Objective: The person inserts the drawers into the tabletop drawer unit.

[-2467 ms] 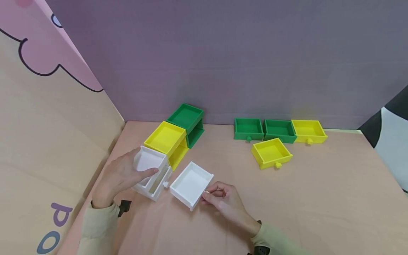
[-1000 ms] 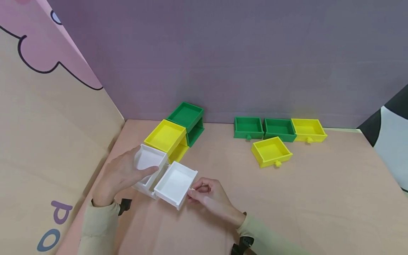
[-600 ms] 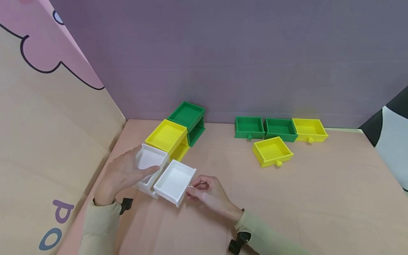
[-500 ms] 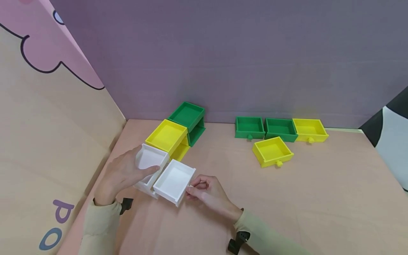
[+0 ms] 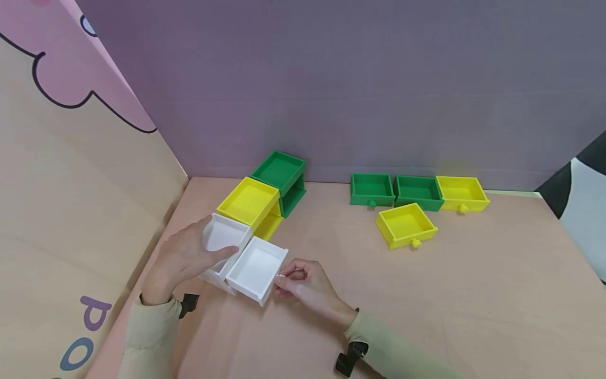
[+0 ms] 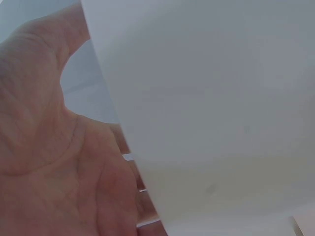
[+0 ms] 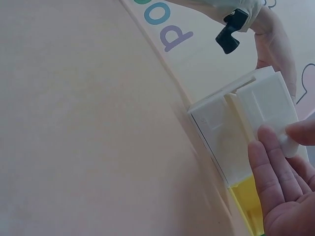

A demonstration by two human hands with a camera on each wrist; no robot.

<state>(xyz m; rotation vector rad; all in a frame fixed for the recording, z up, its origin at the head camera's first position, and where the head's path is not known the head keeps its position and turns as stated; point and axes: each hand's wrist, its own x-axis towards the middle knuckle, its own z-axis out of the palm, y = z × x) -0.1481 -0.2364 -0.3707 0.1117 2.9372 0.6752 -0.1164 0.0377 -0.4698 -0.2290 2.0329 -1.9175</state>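
The white drawer, a shallow, plastic-looking rectangle, is held at the white case's open front; whether its edge is inside is unclear. The right hand pinches its knob, presumably leaving the back free. The left hand grips the case, likely bracing it. Smooth yellow and green cases continue the row along the creased worktop.

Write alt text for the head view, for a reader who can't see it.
A person's right grip pinches a white drawer at the front of a white cabinet, which the left grip holds. A yellow cabinet and a green cabinet stand behind; two green drawers and two yellow drawers lie to the right.
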